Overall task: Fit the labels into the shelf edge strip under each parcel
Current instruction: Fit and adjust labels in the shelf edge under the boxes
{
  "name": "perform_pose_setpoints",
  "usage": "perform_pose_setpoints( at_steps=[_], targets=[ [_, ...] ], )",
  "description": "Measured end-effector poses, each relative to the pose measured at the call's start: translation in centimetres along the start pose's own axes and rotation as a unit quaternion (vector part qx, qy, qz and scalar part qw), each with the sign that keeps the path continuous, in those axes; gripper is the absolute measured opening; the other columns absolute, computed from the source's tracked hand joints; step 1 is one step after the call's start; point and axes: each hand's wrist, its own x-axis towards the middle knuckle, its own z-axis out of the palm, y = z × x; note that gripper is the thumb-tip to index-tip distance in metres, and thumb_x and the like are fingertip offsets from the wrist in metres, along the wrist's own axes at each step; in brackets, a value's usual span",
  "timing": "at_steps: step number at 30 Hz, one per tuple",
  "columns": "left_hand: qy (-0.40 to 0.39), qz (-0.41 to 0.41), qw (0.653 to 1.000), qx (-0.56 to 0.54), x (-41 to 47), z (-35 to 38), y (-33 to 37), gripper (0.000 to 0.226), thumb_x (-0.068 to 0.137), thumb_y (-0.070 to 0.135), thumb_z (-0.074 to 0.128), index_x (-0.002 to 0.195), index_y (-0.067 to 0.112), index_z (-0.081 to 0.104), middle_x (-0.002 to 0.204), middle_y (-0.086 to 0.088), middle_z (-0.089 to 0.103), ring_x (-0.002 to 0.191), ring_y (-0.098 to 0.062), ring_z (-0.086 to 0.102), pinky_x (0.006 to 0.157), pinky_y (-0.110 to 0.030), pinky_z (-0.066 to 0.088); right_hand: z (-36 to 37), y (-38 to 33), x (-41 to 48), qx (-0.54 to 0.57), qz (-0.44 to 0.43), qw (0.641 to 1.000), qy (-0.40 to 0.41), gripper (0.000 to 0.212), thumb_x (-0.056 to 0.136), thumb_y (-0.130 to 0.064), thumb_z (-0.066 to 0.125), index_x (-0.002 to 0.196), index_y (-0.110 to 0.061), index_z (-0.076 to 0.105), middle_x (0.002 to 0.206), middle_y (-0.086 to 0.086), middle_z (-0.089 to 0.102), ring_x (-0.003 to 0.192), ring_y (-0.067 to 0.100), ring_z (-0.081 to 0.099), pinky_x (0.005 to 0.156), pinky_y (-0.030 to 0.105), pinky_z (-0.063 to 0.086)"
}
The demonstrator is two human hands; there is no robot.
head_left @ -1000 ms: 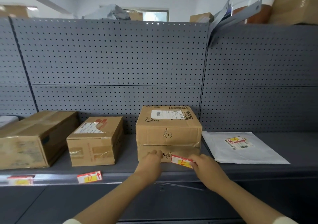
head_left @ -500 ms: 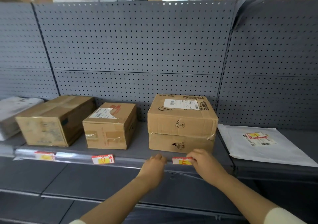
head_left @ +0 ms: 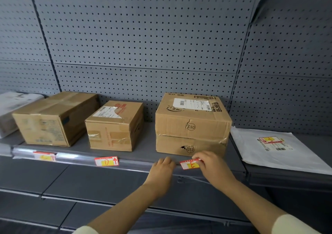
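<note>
1. Hard-to-see stuff first. The right end of the E label is tucked under the fingers holding it. Far off to the left of the grip, another label sits behind the clear shelf edge strip, and its letter is too washed out to read. A white parcel even further left is cut off by the edge of the view.
2. Around the grip: directly above and behind it is a dented cardboard box marked 013 on the front, right at the shelf lip. Left of the grip there's the D label on the strip, under a smaller box, then a long box beyond that. To the right of the grip a flat white mailer lies on the neighbouring shelf. Grey pegboard runs behind everything. Nothing sits between the hands and the strip.
3. Hands: the right hand is pinching the E label by its right end, holding it against the strip just under the 013 box. The left hand is just left of the label, fingertips on the strip's edge. I honestly can't tell if they're hooking the strip or just pressing it. Both forearms reach up and forward, with cream sleeves at the bottom.
</note>
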Motion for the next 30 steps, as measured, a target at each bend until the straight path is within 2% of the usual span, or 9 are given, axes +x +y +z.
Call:
perform_pose_setpoints(
  at_steps=[3, 8, 15, 24, 30],
  targets=[
    [-0.006, -0.008, 1.000, -0.002, 0.3, -0.2, 0.3, 0.056, 0.091, 0.008, 0.058, 0.143, 0.017, 0.038, 0.140, -0.006, 0.040, 0.127, -0.026, 0.041, 0.109, -0.037, 0.036, 0.3, -0.1, 0.2, 0.000, 0.001, 1.000, 0.011, 0.016, 0.095, -0.015, 0.055, 0.106, -0.018, 0.066, 0.107, -0.002, 0.069, 0.100, 0.015, 0.059, 0.081, 0.029, 0.048],
    [-0.008, -0.001, 1.000, 0.023, 0.3, -0.1, 0.2, 0.063, 0.089, 0.005, 0.062, 0.145, 0.016, 0.035, 0.141, -0.007, 0.039, 0.128, -0.027, 0.041, 0.109, -0.038, 0.036, 0.4, -0.3, 0.3, 0.006, 0.009, 1.000, 0.020, 0.015, 0.095, -0.016, 0.056, 0.105, -0.019, 0.066, 0.105, -0.001, 0.068, 0.097, 0.015, 0.060, 0.081, 0.033, 0.052],
    [0.003, 0.003, 0.998, 0.055, -0.5, 1.1, -0.1, 0.066, 0.087, 0.008, 0.065, 0.145, 0.016, 0.035, 0.147, -0.005, 0.036, 0.135, -0.025, 0.035, 0.117, -0.038, 0.027, 0.3, 0.2, 0.0, 0.001, 0.016, 1.000, 0.021, 0.013, 0.095, -0.015, 0.056, 0.104, -0.017, 0.066, 0.104, 0.000, 0.068, 0.096, 0.015, 0.060, 0.079, 0.034, 0.052],
    [0.016, 0.005, 0.998, 0.059, -0.4, 1.3, -0.1, 0.063, 0.090, 0.008, 0.060, 0.146, 0.015, 0.032, 0.148, -0.006, 0.036, 0.137, -0.024, 0.033, 0.117, -0.036, 0.025, 0.4, 0.3, 0.0, 0.004, 0.017, 1.000, 0.025, 0.013, 0.095, -0.016, 0.057, 0.103, -0.018, 0.066, 0.103, -0.001, 0.068, 0.095, 0.014, 0.060, 0.078, 0.033, 0.053],
    [0.014, -0.008, 0.998, 0.057, 0.1, 1.0, 0.1, 0.053, 0.092, 0.009, 0.057, 0.141, 0.013, 0.039, 0.143, -0.008, 0.040, 0.132, -0.026, 0.038, 0.114, -0.036, 0.030, 0.5, 0.5, 0.0, 0.003, 0.006, 1.000, 0.027, 0.011, 0.094, -0.017, 0.058, 0.102, -0.018, 0.066, 0.101, -0.002, 0.069, 0.093, 0.012, 0.059, 0.076, 0.029, 0.052]
  ],
)
